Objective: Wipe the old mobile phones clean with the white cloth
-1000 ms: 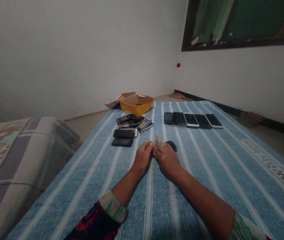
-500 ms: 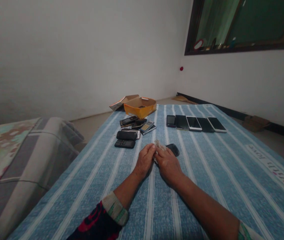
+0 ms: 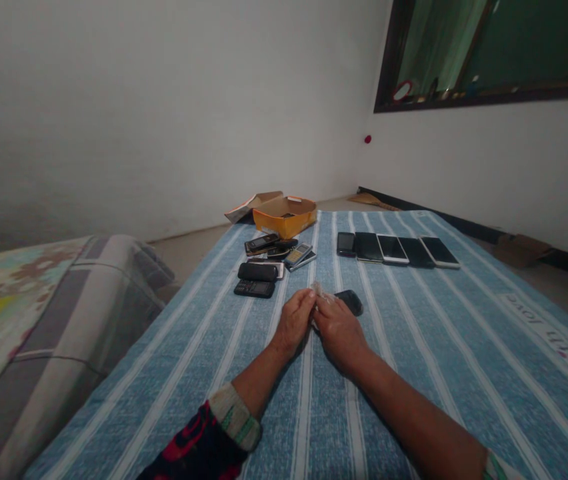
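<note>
My left hand [image 3: 294, 323] and my right hand [image 3: 339, 328] lie together on the blue striped cloth [image 3: 414, 373], fingertips meeting around a small crinkled piece of clear plastic [image 3: 317, 288]. A black phone [image 3: 351, 302] lies just beyond my right hand, touching or nearly touching its fingers. Farther left, a black keypad phone [image 3: 254, 288] and a black handset [image 3: 257, 271] lie at the front of a pile of older mobile phones [image 3: 274, 250]. A row of several smartphones [image 3: 394, 249] lies face up at the far end of the cloth.
An orange cardboard box [image 3: 284, 217] with its flap open stands past the cloth's far end. A bed with a patterned cover [image 3: 24, 313] runs along the left. White walls and a dark-framed mirror [image 3: 489, 53] rise beyond, and flattened cardboard [image 3: 519, 251] lies on the floor at the right.
My hands stay together on the plastic piece. The whole scene has drifted slightly right and down in view, as the head camera shifted.
</note>
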A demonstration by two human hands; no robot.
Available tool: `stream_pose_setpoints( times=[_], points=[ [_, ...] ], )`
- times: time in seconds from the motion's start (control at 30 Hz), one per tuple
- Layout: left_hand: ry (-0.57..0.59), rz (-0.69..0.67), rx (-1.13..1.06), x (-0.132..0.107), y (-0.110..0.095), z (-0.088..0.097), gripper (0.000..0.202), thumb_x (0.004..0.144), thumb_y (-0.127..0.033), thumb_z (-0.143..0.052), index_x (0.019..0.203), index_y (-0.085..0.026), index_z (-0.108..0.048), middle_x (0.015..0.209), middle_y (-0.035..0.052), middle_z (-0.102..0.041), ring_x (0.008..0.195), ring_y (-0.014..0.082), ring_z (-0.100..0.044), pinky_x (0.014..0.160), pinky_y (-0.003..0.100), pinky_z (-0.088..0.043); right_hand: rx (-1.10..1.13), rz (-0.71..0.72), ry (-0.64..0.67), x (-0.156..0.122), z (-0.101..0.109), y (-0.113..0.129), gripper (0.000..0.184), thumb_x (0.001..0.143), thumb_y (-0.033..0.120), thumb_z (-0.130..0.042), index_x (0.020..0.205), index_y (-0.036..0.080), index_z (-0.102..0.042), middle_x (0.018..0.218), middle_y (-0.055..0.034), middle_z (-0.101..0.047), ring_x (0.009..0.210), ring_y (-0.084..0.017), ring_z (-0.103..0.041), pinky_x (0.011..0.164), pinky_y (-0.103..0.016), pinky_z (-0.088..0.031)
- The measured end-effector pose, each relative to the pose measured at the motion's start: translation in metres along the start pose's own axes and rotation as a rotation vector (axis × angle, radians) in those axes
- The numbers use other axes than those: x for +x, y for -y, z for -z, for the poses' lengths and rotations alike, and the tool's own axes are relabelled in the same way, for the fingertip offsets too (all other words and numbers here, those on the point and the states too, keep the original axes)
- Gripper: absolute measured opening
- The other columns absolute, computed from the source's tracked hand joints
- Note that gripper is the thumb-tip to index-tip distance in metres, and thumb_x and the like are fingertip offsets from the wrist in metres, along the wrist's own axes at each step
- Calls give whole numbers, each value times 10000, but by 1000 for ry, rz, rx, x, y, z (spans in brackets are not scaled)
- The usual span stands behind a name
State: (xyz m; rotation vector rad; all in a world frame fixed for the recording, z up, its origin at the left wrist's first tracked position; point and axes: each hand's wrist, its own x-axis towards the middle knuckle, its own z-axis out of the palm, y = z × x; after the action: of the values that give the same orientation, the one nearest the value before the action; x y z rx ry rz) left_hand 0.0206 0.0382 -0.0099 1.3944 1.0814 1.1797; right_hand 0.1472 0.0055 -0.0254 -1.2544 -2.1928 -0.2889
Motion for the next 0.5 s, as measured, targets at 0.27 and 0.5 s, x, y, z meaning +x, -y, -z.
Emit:
stream_pose_setpoints(
  times=[0.27,0.5],
  points=[
    [-1,76,-116,-3,1,-4,411,782,-516,-649,974,-153,-630,816,35,-681,749,191,-664,697,321,-534,-78,-189,91,-3,7,-37,380,921,49,-422,1224,140,-633,1271,-167,-625,1188,-275,-567,961,-430,-454],
    [-6,120,-148,-2,0,-3,415,643,-229,-769,1018,-146,-613,971,95,-722,889,239,-696,849,391,-525,-37,-70,-1,-9,2,-15,356,919,80,-466,1228,134,-635,1364,-171,-560,1257,-258,-518,1010,-409,-451]
  ],
)
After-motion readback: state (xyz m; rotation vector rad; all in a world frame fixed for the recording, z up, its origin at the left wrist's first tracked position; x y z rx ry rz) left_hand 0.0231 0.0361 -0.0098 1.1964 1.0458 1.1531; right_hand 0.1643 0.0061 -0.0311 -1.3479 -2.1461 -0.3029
